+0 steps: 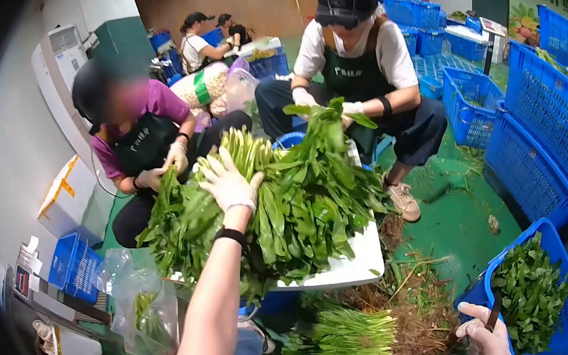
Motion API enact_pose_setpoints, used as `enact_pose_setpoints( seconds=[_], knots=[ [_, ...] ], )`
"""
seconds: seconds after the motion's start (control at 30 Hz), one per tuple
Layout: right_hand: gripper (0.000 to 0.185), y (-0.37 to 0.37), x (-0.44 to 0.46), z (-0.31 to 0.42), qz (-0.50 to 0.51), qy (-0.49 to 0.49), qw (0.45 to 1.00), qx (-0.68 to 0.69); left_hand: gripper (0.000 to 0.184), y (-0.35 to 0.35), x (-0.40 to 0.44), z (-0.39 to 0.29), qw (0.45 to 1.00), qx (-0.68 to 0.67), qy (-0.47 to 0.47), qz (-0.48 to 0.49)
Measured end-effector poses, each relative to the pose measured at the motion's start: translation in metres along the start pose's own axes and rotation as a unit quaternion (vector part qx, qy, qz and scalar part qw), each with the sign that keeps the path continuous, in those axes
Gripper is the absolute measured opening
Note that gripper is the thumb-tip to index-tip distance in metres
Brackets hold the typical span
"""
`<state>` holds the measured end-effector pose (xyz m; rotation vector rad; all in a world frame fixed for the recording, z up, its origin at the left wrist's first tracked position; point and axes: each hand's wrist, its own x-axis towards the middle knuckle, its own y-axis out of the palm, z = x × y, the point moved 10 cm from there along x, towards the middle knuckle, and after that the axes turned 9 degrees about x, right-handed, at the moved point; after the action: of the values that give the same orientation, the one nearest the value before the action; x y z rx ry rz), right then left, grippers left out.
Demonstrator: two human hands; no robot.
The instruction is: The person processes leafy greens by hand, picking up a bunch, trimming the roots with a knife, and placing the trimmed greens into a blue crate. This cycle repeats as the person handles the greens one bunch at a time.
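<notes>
My left hand (230,184), in a white glove, rests with fingers spread on the pale cut stems (248,150) of a heap of leafy greens (293,214). That heap covers most of a white board (352,260). Low at the right, my gloved right hand (490,348) is closed around a narrow dark knife (494,311), partly hidden by the fingers. Beside it, a blue crate (565,340) holds loose leaves (532,293). Between my knees on the floor lies a bundle of long green stems (347,352) with brown roots (424,337).
A person in a purple top (172,103) handles leaves at the left; another in a black cap (348,4) holds greens opposite. Stacked blue crates (560,126) line the right. A clear plastic bag (155,332) stands at lower left. Trimmings litter the green floor (434,221).
</notes>
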<state>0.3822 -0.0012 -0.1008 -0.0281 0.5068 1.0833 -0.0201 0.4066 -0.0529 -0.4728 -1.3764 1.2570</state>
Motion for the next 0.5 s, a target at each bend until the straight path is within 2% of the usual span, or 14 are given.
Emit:
enact_pose_setpoints(
  seconds=[0.03, 0.1, 0.17, 0.23, 0.3, 0.43, 0.5],
  knots=[
    [0.041, -0.005, 0.001, -0.006, -0.015, 0.016, 1.000, -0.014, 0.110, -0.006, 0.003, -0.008, 1.000, -0.010, 0.017, -0.019],
    [0.037, -0.010, 0.008, -0.012, -0.026, 0.032, 0.999, -0.005, 0.109, 0.002, 0.023, -0.008, 0.998, -0.037, 0.043, 0.005],
    [0.037, -0.013, 0.014, -0.017, -0.025, 0.043, 0.999, -0.013, 0.110, 0.017, 0.036, 0.005, 0.996, -0.074, 0.028, 0.046],
    [0.037, -0.010, 0.018, -0.017, -0.014, 0.049, 0.998, -0.025, 0.111, 0.021, 0.037, 0.010, 0.994, -0.093, 0.026, 0.044],
    [0.037, -0.010, 0.017, -0.017, -0.006, 0.056, 0.998, -0.038, 0.111, 0.024, 0.028, 0.008, 0.997, -0.073, 0.017, 0.002],
    [0.038, -0.001, 0.010, -0.005, 0.016, 0.029, 0.997, -0.070, 0.112, 0.016, 0.029, 0.007, 0.997, -0.077, 0.030, 0.007],
    [0.040, -0.003, 0.003, -0.003, 0.039, 0.005, 0.998, -0.055, 0.114, 0.024, 0.036, 0.016, 0.990, -0.125, 0.036, 0.048]
  ],
)
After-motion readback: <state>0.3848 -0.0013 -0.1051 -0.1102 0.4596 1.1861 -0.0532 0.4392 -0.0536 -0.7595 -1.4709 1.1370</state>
